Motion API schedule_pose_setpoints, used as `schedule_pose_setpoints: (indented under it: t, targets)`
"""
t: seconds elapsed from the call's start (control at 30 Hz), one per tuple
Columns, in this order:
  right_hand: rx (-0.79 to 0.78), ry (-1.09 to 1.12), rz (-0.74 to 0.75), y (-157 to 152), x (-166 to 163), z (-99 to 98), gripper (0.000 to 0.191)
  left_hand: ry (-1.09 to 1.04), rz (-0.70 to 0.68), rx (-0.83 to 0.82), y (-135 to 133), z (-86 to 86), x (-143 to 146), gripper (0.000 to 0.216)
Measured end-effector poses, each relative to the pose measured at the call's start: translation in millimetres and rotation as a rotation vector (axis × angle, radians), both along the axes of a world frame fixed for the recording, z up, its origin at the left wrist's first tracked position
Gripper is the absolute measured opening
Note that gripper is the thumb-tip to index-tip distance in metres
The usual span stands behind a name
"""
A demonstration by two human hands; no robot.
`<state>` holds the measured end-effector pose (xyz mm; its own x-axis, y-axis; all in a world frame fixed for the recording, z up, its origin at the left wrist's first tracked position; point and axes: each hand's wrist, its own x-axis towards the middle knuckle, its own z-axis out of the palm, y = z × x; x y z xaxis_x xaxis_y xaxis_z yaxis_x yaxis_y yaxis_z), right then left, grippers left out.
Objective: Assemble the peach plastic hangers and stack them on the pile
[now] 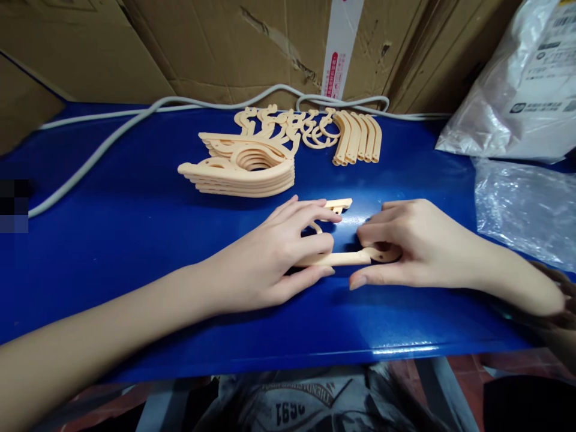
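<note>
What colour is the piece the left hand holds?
The piece is pale peach-beige; head view.

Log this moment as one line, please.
left hand: holding cream plastic piece | right hand: gripping its curved end | beyond: stacked cream pieces | surface: blue table

Lower centre: garment (252,405) with curved capitals (299,393) that appear to begin "THENDASH", over a number (291,412) including 6, 9 and 1, otherwise unclear. Upper centre: white strip (344,30) on cardboard (279,42), its red characters too small to read from here. Upper right: white bag (504,90) with barcode (564,21) and dark print, likewise illegible.
</note>
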<state>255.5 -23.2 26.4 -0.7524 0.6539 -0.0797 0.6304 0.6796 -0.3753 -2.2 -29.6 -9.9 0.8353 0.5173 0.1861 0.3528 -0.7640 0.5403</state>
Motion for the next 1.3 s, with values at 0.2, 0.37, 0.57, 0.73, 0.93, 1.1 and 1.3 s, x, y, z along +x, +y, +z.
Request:
schedule_pose_setpoints:
  t: [0.2,0.37,0.57,0.73,0.93,1.1,1.3]
  targets:
    - [0.164,-0.008,0.070,12,13,9.4,0.060,0.005,0.015,-0.002,-2,1.0,0,0.010]
    - [0.176,-0.011,0.145,14,24,13.6,0.035,0.046,0.014,0.020,-2,1.0,0,0.015]
    - [0.232,0.010,0.189,11,27,11.2,0.024,0.055,-0.023,0.024,-1,2.0,-1,0.018]
    - [0.135,0.050,0.225,4,16,9.7,0.022,0.002,-0.008,-0.018,-1,1.8,-2,0.015]
    - [0.126,0.147,0.265,-4,2,0.1,0.025,-0.063,0.021,-0.033,2,-4.3,-1,0.025]
    - [0.325,0.135,0.213,-4,1,-5.2,0.022,-0.101,0.034,0.008,4,-6.2,-4,0.041]
    - [0.326,0.052,0.208,-7,1,-0.6,0.029,-0.073,-0.001,-0.020,9,1.5,-10,0.042]
